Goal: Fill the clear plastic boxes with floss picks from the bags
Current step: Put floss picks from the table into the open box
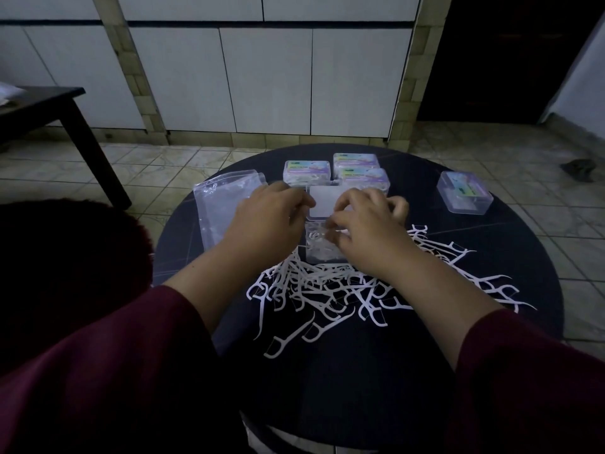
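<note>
An open clear plastic box stands mid-table with its lid raised at the back and white floss picks inside. My left hand curls its fingers on the lid's left edge. My right hand is curled over the box's right side; whether it pinches picks cannot be told. A heap of loose white floss picks spreads in front of the box and to the right. An emptied clear bag lies flat to the left.
Three closed labelled boxes stand behind the open one, and another clear box sits at the far right of the round dark table. A dark bench stands at left on the tiled floor.
</note>
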